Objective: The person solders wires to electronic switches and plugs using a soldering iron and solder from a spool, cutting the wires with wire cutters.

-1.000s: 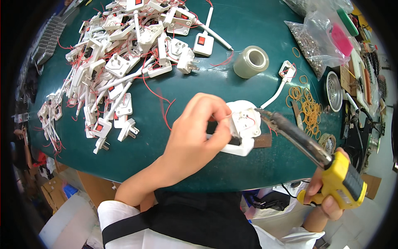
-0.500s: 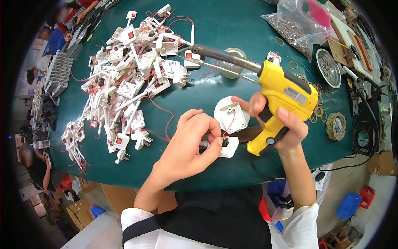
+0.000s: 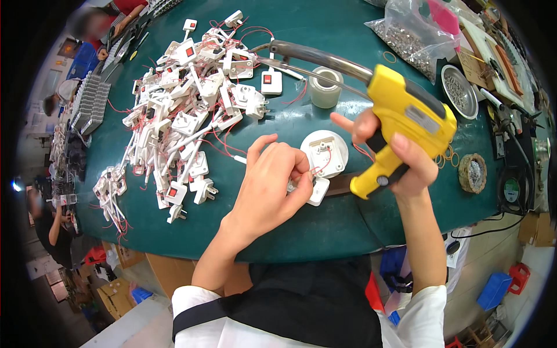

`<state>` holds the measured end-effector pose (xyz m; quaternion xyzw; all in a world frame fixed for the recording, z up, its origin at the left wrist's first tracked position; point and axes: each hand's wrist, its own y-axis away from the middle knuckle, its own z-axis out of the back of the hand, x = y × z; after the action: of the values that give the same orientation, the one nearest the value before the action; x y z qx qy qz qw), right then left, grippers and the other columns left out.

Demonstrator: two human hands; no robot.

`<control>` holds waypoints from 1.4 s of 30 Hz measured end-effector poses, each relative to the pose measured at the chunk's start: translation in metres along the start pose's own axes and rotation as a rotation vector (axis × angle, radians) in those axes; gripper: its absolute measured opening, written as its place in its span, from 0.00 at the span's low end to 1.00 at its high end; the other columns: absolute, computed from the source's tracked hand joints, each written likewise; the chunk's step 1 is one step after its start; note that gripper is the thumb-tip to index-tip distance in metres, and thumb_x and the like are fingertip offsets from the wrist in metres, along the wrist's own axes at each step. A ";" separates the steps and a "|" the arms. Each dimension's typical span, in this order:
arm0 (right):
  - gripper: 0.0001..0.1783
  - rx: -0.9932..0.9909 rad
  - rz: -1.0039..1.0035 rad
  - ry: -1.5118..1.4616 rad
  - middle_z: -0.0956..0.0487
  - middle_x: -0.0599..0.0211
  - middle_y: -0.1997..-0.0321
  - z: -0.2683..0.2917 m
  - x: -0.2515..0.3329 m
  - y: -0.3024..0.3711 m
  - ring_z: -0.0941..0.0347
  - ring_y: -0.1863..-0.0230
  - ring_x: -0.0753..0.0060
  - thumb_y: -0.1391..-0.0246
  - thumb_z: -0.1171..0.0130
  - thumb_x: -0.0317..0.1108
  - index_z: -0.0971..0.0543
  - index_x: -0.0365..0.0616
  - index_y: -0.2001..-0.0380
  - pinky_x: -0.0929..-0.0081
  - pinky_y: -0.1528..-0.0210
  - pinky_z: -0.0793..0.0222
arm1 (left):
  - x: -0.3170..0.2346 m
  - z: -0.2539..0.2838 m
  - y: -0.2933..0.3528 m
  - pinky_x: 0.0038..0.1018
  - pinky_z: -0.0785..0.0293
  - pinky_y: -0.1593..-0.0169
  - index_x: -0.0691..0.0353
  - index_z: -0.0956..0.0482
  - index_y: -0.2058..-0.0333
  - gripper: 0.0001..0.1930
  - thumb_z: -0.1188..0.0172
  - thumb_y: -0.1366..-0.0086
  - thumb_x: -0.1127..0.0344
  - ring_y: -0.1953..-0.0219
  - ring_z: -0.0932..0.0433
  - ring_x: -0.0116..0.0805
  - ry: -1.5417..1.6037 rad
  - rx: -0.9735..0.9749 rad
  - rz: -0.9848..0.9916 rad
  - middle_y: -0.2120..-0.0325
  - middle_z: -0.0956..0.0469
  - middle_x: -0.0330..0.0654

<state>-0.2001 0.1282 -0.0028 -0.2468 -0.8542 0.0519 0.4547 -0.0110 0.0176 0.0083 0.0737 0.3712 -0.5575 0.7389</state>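
My right hand (image 3: 415, 162) is wrapped round the grip of a yellow soldering gun (image 3: 413, 113), index finger stretched out. Its metal barrel and thin feed tube reach left, and the tip is over the edge of the pile. My left hand (image 3: 264, 182) pinches a small white plastic housing (image 3: 318, 192) and a thin red wire. Its fingers hide part of the housing. Right beside the fingertips, an opened white plug housing (image 3: 326, 162) with metal contacts rests on a round white stand (image 3: 342, 145). A red wire runs from it toward my left fingers.
A big heap of white plugs and switches (image 3: 180, 116) with red wires covers the left of the green table (image 3: 249, 232). Behind the stand is a translucent roll (image 3: 325, 90). At right are a metal bowl of small parts (image 3: 459, 93), a bag of parts (image 3: 403, 43) and a woven pot (image 3: 472, 173).
The soldering gun has risen a little and shifted right, still in my right hand. My left hand has moved slightly up, and the white housing in it has turned.
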 end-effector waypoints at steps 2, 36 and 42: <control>0.27 -0.091 -0.184 0.016 0.26 0.60 0.63 0.000 0.001 0.002 0.29 0.58 0.66 0.50 0.47 0.38 0.33 0.32 0.49 0.39 0.34 0.50 | 0.002 0.000 0.001 0.40 0.45 0.38 0.60 0.31 0.70 0.08 0.41 0.47 0.77 0.75 0.29 0.27 -0.015 0.021 -0.014 0.76 0.32 0.33; 0.47 -0.324 0.093 0.049 0.29 0.69 0.68 -0.049 -0.018 0.083 0.33 0.63 0.70 0.52 0.46 0.44 0.54 0.42 0.33 0.23 0.37 0.58 | -0.019 -0.021 0.000 0.32 0.29 0.62 0.63 0.28 0.77 0.06 0.39 0.53 0.77 0.65 0.24 0.41 0.322 -0.253 0.288 0.69 0.22 0.42; 0.47 -0.337 0.072 0.045 0.29 0.68 0.69 -0.051 -0.004 0.098 0.33 0.64 0.69 0.52 0.44 0.43 0.53 0.42 0.33 0.22 0.39 0.52 | -0.018 -0.019 0.006 0.32 0.30 0.64 0.63 0.29 0.78 0.07 0.40 0.55 0.78 0.66 0.25 0.40 0.341 -0.227 0.278 0.69 0.22 0.42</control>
<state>-0.1205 0.2045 -0.0065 -0.3513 -0.8310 -0.0814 0.4236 -0.0164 0.0436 0.0036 0.1336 0.5373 -0.3846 0.7386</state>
